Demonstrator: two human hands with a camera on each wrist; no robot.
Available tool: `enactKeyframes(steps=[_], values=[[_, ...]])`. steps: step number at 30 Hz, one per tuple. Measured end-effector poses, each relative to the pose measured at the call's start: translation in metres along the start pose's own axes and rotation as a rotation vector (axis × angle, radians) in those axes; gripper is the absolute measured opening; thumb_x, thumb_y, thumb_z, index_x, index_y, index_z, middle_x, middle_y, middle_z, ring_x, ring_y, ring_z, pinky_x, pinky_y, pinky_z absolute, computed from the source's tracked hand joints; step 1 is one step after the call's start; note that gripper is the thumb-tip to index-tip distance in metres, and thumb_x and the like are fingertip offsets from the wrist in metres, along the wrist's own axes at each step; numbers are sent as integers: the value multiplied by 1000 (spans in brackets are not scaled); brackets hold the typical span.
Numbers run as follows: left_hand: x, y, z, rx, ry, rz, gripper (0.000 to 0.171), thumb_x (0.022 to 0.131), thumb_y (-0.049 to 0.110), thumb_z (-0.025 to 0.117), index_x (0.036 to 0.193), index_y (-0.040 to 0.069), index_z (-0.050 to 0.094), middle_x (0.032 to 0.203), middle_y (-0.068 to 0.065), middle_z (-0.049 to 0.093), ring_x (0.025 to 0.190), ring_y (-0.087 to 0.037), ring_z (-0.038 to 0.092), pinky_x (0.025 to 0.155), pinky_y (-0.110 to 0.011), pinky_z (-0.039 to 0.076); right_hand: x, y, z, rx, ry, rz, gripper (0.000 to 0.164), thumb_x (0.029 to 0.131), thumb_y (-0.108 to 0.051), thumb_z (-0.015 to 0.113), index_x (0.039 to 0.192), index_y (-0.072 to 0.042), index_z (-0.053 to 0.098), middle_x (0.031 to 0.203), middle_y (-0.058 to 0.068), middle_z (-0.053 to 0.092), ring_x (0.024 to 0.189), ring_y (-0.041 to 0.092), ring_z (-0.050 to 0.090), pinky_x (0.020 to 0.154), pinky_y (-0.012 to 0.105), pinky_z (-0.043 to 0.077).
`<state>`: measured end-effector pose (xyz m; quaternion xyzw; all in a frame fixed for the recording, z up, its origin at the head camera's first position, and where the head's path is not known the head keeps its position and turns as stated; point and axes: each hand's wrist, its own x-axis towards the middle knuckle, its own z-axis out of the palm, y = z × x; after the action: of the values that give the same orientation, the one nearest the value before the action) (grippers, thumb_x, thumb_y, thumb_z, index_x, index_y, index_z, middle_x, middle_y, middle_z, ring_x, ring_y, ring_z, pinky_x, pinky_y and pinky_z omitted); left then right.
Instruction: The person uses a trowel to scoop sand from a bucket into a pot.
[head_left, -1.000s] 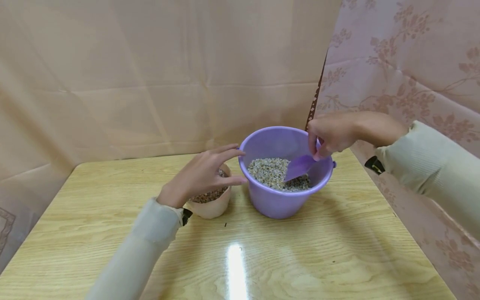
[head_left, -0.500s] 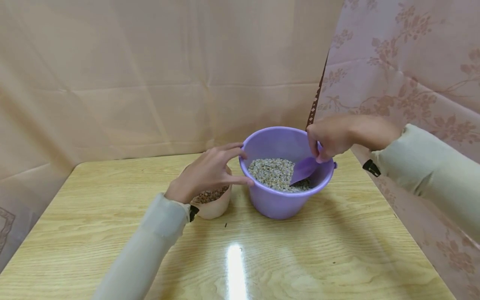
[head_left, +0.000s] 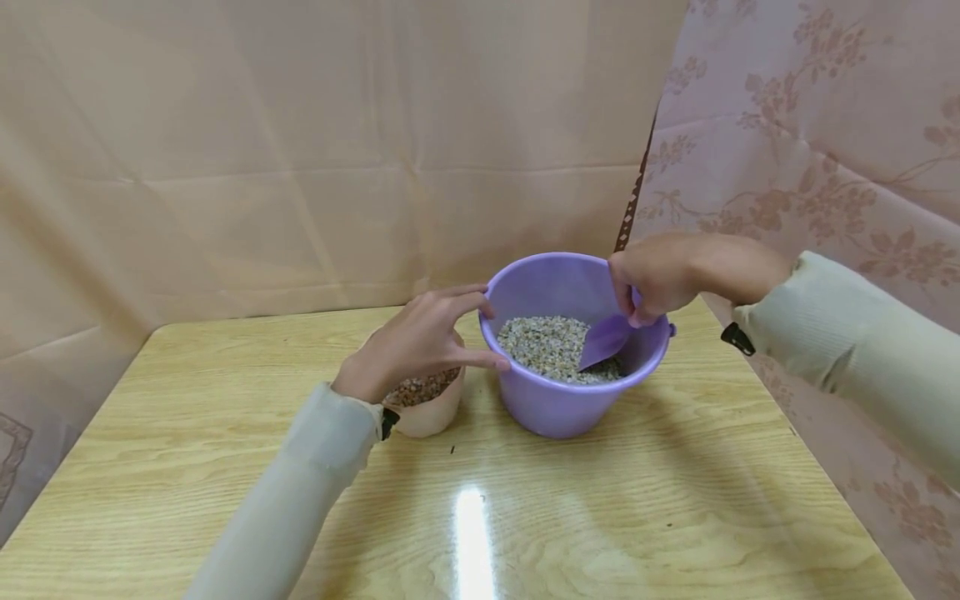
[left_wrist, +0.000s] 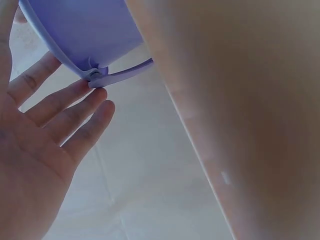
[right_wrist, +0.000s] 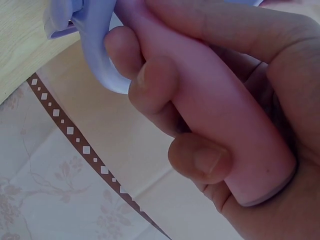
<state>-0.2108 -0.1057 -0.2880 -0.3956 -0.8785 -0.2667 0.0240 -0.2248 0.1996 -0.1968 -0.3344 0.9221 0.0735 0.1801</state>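
A purple bucket [head_left: 555, 408] stands on the table, partly filled with pale gravel [head_left: 542, 346]. My left hand [head_left: 412, 342] holds its left rim, with the thumb and index fingertip over the edge. In the left wrist view the other fingers [left_wrist: 75, 115] reach toward the bucket's outer wall near the handle hinge [left_wrist: 94, 75]. My right hand [head_left: 660, 271] grips a scoop by its pink handle [right_wrist: 215, 105]. The scoop's purple blade [head_left: 606, 340] tilts down into the gravel at the right side, its tip touching the grains.
Beneath my left forearm, a small cream pot [head_left: 427, 417] of brown pebbles [head_left: 422, 389] stands left of the bucket, partly hidden by the hand. The wooden table [head_left: 225, 467] ends at a beige curtain [head_left: 300, 167] behind. Floral cloth [head_left: 810, 167] hangs at the right.
My left hand has moved right and taken hold of the bucket's rim. The scoop blade has shifted slightly right and changed its tilt within the gravel; the bucket barely moved.
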Motion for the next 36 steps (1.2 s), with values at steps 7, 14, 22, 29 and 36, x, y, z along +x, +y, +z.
enactKeyframes(steps=[7,14,22,29,36], values=[[0,-1,0,-7,13,1,69,74,64,76,116,10,69,143,-12,55,65,-2,63,80,-32,53,7,-8,5,-44,-21,52,8,79,-18,79,78,-24,74,82,-5,67,71,15,61,60,34,49],[0,0,2,-31,14,-7,68,73,64,77,114,11,69,145,-14,52,63,-3,64,78,-30,53,17,-10,15,-18,13,-18,9,77,-11,79,78,-18,76,77,-2,69,67,15,62,57,29,51],[-1,1,2,-19,31,19,66,73,64,76,113,11,69,142,-10,57,115,-15,63,101,-33,46,14,-7,23,26,51,3,10,79,-14,81,79,-19,72,81,0,67,67,17,61,58,30,50],[-1,0,2,-47,23,32,66,73,66,75,112,12,68,134,-7,63,77,-3,65,91,-31,50,11,-6,30,3,105,-29,11,82,-19,81,80,-20,71,82,-1,67,69,17,60,62,34,50],[0,-1,2,-24,27,22,67,73,69,73,111,14,69,136,-7,62,93,-7,67,102,-36,44,11,-3,35,-42,184,-98,11,80,-19,82,77,-22,72,77,-6,67,65,16,60,62,37,50]])
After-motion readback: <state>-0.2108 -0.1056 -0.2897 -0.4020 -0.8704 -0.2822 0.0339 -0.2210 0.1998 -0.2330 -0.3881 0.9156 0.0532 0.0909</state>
